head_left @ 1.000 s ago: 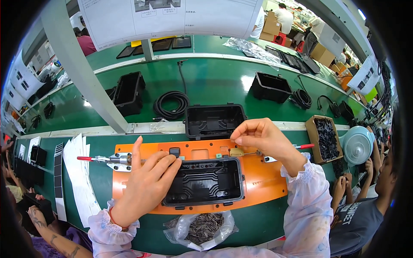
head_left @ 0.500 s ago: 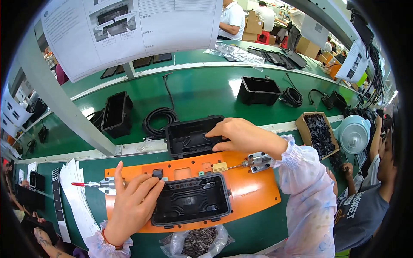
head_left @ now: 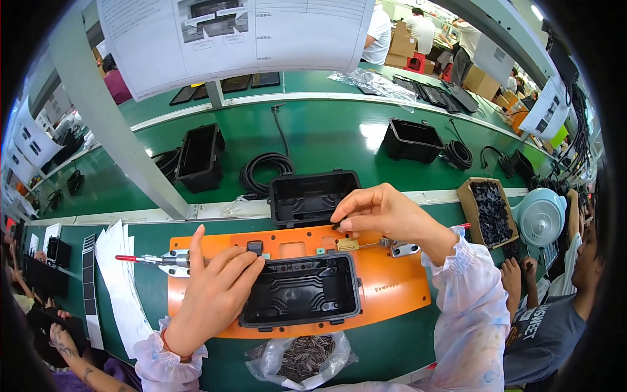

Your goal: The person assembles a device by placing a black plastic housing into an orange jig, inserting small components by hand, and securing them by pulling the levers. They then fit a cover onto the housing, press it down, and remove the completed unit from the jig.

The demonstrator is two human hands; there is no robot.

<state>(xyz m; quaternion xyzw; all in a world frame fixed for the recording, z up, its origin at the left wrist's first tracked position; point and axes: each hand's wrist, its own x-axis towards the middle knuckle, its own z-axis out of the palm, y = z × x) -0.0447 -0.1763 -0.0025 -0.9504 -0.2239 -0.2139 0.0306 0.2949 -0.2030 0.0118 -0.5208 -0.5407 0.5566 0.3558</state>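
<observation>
A black open plastic box (head_left: 307, 287) lies on an orange fixture plate (head_left: 398, 281). My left hand (head_left: 219, 294) rests at the box's upper left corner, fingers stretched out and one raised, beside a small dark block (head_left: 255, 247). My right hand (head_left: 385, 212) is closed in a pinch on a small black piece (head_left: 336, 225), mostly hidden by the fingertips. That hand hovers over the plate's far edge, in front of a second black box (head_left: 304, 196) and near a brass-coloured block (head_left: 347, 244).
Toggle clamps with red handles flank the plate, the left clamp (head_left: 170, 260) near my wrist. A bag of metal pins (head_left: 307, 356) lies in front. At right stand a carton of black parts (head_left: 486, 212) and a pale blue fan (head_left: 541, 219). A coiled cable (head_left: 261, 171) lies behind.
My right hand has come from inside the second box toward me, over the plate's far edge, now with a small black piece in its fingertips. The left hand stays by the box's corner.
</observation>
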